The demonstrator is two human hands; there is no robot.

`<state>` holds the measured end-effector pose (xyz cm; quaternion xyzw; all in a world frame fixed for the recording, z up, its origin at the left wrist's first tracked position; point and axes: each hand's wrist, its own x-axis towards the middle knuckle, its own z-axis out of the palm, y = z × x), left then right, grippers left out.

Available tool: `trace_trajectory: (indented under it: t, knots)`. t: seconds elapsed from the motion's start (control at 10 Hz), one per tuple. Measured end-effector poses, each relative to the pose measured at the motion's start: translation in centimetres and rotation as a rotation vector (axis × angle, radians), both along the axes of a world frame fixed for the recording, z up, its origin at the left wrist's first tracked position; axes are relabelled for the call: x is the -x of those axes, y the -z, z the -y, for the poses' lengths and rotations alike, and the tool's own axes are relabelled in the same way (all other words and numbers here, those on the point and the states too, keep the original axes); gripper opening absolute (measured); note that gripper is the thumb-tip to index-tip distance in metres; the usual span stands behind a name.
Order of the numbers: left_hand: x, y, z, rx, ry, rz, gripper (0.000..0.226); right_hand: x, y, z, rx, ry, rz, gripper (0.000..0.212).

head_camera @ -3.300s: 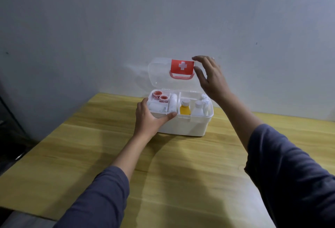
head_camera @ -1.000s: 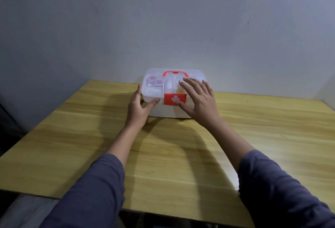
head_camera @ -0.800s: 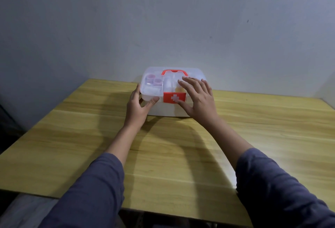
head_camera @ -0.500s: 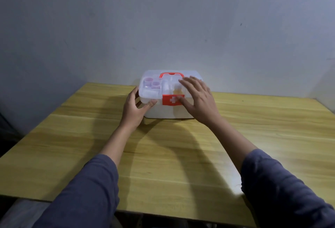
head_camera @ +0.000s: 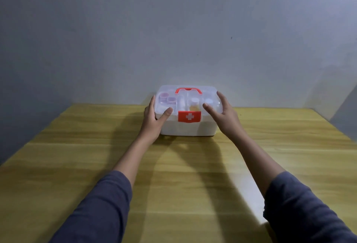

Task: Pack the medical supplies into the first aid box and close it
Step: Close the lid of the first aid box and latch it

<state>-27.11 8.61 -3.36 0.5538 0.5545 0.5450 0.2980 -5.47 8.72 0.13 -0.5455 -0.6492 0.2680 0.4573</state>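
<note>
The white first aid box (head_camera: 187, 127) stands at the far middle of the wooden table, its clear lid (head_camera: 195, 94) down. A red latch (head_camera: 189, 116) with a white cross hangs over the front, and a red handle (head_camera: 188, 90) lies flat on top. Through the lid I make out tape rolls (head_camera: 167, 97) at the left and small bottles (head_camera: 194, 102) to the right. My left hand (head_camera: 154, 121) grips the box's left front corner, thumb on the lid edge. My right hand (head_camera: 224, 115) is spread at the right front corner, fingers at the lid's side.
The yellow wooden table (head_camera: 173, 175) stretches from the box toward me, with a grey wall right behind the box. My two sleeved forearms lie over the near part of the table.
The lid went from standing open to shut with the latch down. My right hand has slid off the lid's top and latch to the box's right corner. My left hand stayed put.
</note>
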Motion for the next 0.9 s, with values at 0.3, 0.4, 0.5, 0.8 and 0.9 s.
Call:
trace_trajectory:
  t: [0.3,0.4,0.5,0.8,0.9]
  knots:
    - [-4.3,-1.1,-3.1,0.035,0.044,-0.057,0.076,-3.9,-0.7,-3.2,0.062,0.003,0.044,0.077]
    - [-4.3,-1.4,-4.1,0.065,0.057,-0.077,0.079,-3.9,-0.7,-4.1,0.068,-0.003,0.049,0.077]
    - [-4.1,-1.4,-4.2,0.079,0.084,-0.076,0.08,-3.9,-0.5,-4.3,0.078,-0.018,0.038,0.078]
    - [-4.2,-3.1,-3.2,0.189,0.085,-0.183,0.084,-3.6,-2.8,-2.7,0.151,0.018,0.109,0.082]
    - [-4.0,-2.5,-1.8,0.283,0.009,-0.306,0.09,-4.0,-1.9,-1.2,0.213,0.095,0.164,0.073]
